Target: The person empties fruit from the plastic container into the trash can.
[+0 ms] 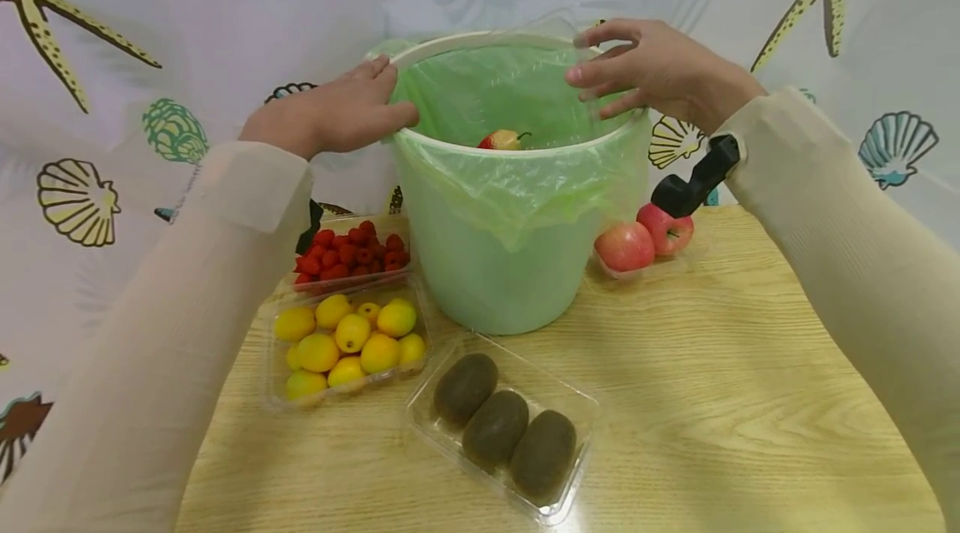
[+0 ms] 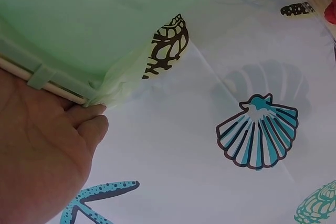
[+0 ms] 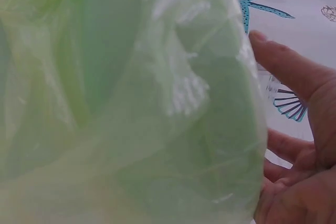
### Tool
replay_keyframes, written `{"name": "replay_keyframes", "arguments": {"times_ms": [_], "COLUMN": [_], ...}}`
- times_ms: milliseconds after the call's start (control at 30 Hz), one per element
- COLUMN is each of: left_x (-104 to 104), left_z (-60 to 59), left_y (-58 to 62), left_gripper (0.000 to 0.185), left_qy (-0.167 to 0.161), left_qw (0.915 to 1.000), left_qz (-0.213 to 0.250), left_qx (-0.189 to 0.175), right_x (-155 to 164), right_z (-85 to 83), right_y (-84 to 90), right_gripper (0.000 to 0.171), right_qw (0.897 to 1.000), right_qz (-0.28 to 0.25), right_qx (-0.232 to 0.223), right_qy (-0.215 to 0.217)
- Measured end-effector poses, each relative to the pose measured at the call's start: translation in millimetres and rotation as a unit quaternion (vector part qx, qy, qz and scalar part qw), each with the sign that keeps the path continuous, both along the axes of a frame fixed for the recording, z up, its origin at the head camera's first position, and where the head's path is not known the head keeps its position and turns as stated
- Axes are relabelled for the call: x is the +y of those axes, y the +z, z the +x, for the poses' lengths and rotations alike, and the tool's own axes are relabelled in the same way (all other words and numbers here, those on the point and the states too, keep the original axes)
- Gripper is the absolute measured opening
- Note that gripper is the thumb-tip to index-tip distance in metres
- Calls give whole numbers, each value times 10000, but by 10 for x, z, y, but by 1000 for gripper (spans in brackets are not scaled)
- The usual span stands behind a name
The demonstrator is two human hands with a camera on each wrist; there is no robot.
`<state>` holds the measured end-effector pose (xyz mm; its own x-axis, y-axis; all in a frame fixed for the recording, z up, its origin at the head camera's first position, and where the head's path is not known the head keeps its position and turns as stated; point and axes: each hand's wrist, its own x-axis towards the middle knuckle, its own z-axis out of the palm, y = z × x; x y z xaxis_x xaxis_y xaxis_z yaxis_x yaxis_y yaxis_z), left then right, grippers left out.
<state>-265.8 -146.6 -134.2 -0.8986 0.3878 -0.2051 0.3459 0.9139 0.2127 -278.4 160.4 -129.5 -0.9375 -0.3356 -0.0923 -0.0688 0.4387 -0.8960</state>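
A pale green bin [image 1: 495, 258] stands on the table, lined with a thin green plastic bag [image 1: 517, 191] folded over its rim. My left hand [image 1: 337, 108] rests on the rim's left side, thumb toward the inside. The left wrist view shows its palm close under the rim [image 2: 58, 87]. Over the bin's right side, my right hand [image 1: 652, 71] holds a see-through plastic container [image 1: 558, 29] with spread, bent fingers. A red-and-yellow fruit [image 1: 504, 139] with a stem shows inside the bin, its lower part hidden by the front rim. The bag covers much of the right wrist view.
Clear boxes of red berries [image 1: 352, 252] and small yellow fruits [image 1: 352, 333] stand left of the bin. Three kiwis [image 1: 495, 429] lie in a clear tray in front. Two apples [image 1: 626, 246] sit to its right. A patterned cloth [image 1: 217, 8] hangs behind the wooden table [image 1: 712, 400].
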Motion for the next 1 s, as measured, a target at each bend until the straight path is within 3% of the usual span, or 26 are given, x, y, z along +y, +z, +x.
{"name": "replay_keyframes", "arguments": {"times_ms": [200,400,700,800,1000], "left_x": [2,-1,18,17,-6], "left_z": [9,4,5,0,-18], "left_y": [13,11,8,4,3], "left_gripper": [79,78,77,77,78], "left_qy": [0,-1,1,-4,5], "left_qw": [10000,9999,10000,10000,9999], "left_qz": [-26,-96,-46,-59,-107], "left_qx": [-7,33,-34,-52,-9], "right_x": [2,22,63,79,101], "right_z": [-17,-49,-71,-43,36], "right_y": [-7,0,17,4,-54], "right_gripper": [70,61,70,68,64], "right_qw": [9999,9965,9899,9932,9958], "right_qz": [-128,-770,-1174,-1039,-396], "right_qx": [-84,-321,-751,-508,643], "right_qy": [-17,-96,-271,-140,524]}}
